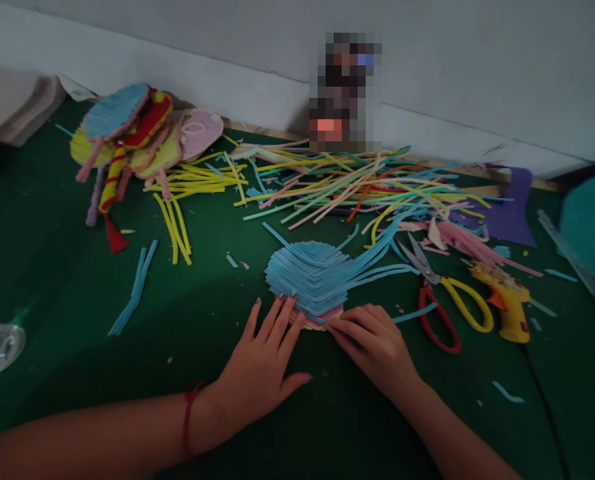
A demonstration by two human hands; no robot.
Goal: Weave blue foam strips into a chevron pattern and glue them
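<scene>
Head view: the blue pad (310, 273) lies on the counter (127, 387). The left hand (262, 357), fingers spread, presses it down; the right hand (377, 343) pinches a strip (416, 313). If the left lets up, I think the strip could slip crooked.

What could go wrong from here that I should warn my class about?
The right hand is near the unsheathed scissors, so it might get nicked. The yellow glue gun lies just beyond; if hot, it could burn. Blue strips trailing from the round piece could snag and pull out of line.
</scene>
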